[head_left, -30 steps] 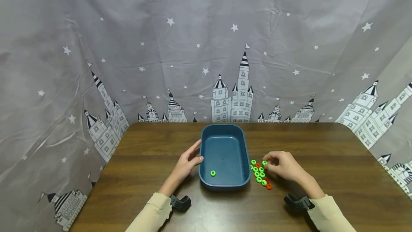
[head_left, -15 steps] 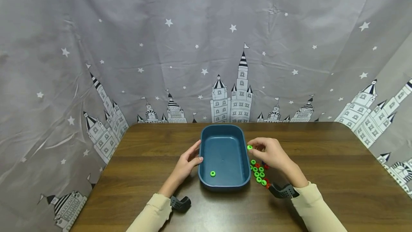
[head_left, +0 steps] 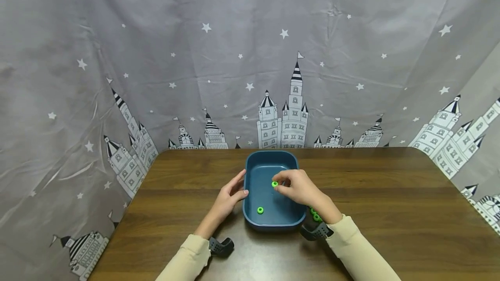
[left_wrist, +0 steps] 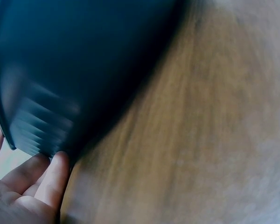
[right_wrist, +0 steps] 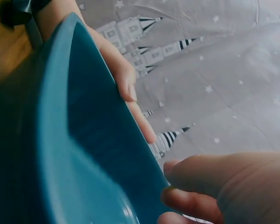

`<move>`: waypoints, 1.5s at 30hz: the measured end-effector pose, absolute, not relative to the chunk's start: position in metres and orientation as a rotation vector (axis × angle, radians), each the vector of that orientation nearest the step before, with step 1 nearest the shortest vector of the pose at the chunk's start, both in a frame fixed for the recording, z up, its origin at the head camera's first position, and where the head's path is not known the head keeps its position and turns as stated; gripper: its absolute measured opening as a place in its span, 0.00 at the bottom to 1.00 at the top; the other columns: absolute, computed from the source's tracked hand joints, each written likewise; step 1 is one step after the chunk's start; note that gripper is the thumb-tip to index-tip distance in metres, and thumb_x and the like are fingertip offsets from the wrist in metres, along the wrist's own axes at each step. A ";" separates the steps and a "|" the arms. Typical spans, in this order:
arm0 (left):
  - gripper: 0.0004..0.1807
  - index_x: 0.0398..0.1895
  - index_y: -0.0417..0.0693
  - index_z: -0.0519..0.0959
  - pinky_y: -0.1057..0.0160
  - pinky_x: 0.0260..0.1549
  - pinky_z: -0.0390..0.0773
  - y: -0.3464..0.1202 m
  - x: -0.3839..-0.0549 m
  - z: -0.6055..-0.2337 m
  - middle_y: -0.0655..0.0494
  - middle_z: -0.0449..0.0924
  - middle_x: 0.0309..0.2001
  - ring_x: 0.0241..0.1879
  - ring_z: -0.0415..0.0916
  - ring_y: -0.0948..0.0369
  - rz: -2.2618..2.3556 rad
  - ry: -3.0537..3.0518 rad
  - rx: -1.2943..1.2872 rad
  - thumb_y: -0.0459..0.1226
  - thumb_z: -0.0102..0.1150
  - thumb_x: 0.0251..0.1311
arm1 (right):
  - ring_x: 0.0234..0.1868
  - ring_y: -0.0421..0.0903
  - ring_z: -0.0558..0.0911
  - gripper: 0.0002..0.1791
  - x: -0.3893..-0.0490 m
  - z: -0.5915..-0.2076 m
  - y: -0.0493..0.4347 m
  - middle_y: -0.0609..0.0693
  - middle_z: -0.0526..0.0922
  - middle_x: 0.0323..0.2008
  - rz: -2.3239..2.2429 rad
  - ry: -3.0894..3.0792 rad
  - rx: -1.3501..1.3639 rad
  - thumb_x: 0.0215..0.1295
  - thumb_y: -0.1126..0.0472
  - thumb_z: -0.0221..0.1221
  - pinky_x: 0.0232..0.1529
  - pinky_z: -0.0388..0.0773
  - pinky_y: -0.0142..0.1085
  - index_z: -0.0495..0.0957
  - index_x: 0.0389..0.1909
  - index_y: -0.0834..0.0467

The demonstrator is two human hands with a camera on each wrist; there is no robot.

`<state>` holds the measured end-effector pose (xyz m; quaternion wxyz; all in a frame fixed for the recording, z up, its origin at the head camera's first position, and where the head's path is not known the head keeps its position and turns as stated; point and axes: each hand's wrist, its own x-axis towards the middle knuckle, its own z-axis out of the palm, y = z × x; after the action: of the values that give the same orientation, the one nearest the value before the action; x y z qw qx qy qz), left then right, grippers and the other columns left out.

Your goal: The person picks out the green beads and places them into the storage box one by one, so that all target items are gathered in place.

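Note:
A dark blue rectangular bin (head_left: 258, 187) stands on the table between the hands. My left hand (head_left: 226, 198) rests against its left side, fingers extended; in the left wrist view the fingertips (left_wrist: 59, 161) touch the outer wall. My right hand (head_left: 300, 187) is above the inside of the bin and pinches a small green ring (head_left: 274, 184) between thumb and fingers. In the right wrist view the ring is hidden behind the right hand (right_wrist: 214, 182). Another green ring (head_left: 260, 210) lies on the bin floor near the front left.
Several loose green rings (head_left: 317, 217) show on the wooden table (head_left: 371, 194) right of the bin, partly covered by the right forearm. A grey curtain (head_left: 234, 34) printed with castles and stars hangs behind the table. Each wrist wears a black band (head_left: 221, 246).
My right hand lifted a green ring from the group at the right and carried it left, over the rim and above the bin. The left hand stays at the bin's side.

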<state>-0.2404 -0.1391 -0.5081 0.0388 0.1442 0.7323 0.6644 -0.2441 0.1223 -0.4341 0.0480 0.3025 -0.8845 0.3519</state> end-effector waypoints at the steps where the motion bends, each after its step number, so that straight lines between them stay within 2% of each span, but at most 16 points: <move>1: 0.36 0.79 0.43 0.60 0.54 0.59 0.81 -0.139 -0.240 -0.508 0.27 0.66 0.71 0.67 0.71 0.34 2.035 2.251 0.442 0.29 0.56 0.67 | 0.29 0.34 0.78 0.09 -0.245 -0.435 0.119 0.50 0.88 0.32 1.066 -2.699 0.936 0.62 0.65 0.67 0.30 0.76 0.26 0.87 0.42 0.61; 8: 0.36 0.79 0.47 0.60 0.48 0.61 0.80 -0.140 -0.241 -0.508 0.31 0.66 0.72 0.68 0.71 0.36 2.019 2.249 0.407 0.30 0.57 0.68 | 0.31 0.35 0.79 0.10 -0.244 -0.435 0.092 0.50 0.88 0.33 1.081 -2.737 0.983 0.63 0.65 0.66 0.31 0.75 0.25 0.87 0.44 0.63; 17: 0.37 0.80 0.47 0.58 0.54 0.60 0.81 -0.139 -0.241 -0.507 0.30 0.65 0.73 0.69 0.70 0.36 2.009 2.215 0.444 0.31 0.56 0.69 | 0.33 0.40 0.81 0.10 -0.245 -0.439 0.072 0.51 0.89 0.34 1.127 -2.796 0.915 0.62 0.67 0.67 0.31 0.78 0.29 0.87 0.44 0.64; 27: 0.37 0.80 0.47 0.58 0.49 0.61 0.80 -0.140 -0.242 -0.508 0.30 0.64 0.74 0.69 0.69 0.36 2.005 2.214 0.455 0.32 0.56 0.69 | 0.33 0.41 0.82 0.10 -0.245 -0.449 0.065 0.51 0.89 0.34 1.065 -2.853 0.858 0.60 0.66 0.68 0.30 0.76 0.31 0.88 0.42 0.62; 36: 0.37 0.80 0.45 0.57 0.54 0.60 0.81 -0.141 -0.242 -0.507 0.30 0.63 0.74 0.69 0.69 0.35 2.018 2.204 0.473 0.31 0.55 0.69 | 0.31 0.41 0.80 0.08 -0.244 -0.453 0.062 0.50 0.88 0.31 0.939 -2.947 0.844 0.58 0.67 0.69 0.33 0.78 0.37 0.88 0.40 0.61; 40: 0.37 0.80 0.46 0.57 0.51 0.61 0.80 -0.141 -0.241 -0.504 0.30 0.63 0.74 0.69 0.69 0.35 2.013 2.214 0.467 0.31 0.55 0.68 | 0.29 0.41 0.78 0.06 -0.243 -0.453 0.062 0.48 0.86 0.29 0.863 -3.001 0.817 0.58 0.66 0.70 0.32 0.77 0.37 0.88 0.37 0.59; 45: 0.37 0.80 0.46 0.57 0.48 0.62 0.79 -0.141 -0.241 -0.505 0.30 0.63 0.74 0.69 0.69 0.35 2.014 2.208 0.465 0.31 0.56 0.68 | 0.32 0.43 0.81 0.06 -0.242 -0.453 0.064 0.49 0.88 0.31 0.807 -3.081 0.761 0.58 0.66 0.70 0.36 0.81 0.42 0.88 0.37 0.58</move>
<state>-0.2411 -0.1410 -0.5050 0.0585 0.1533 0.7288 0.6648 -0.2415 0.0635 -0.4527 -0.0664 0.2319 -0.9388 0.2460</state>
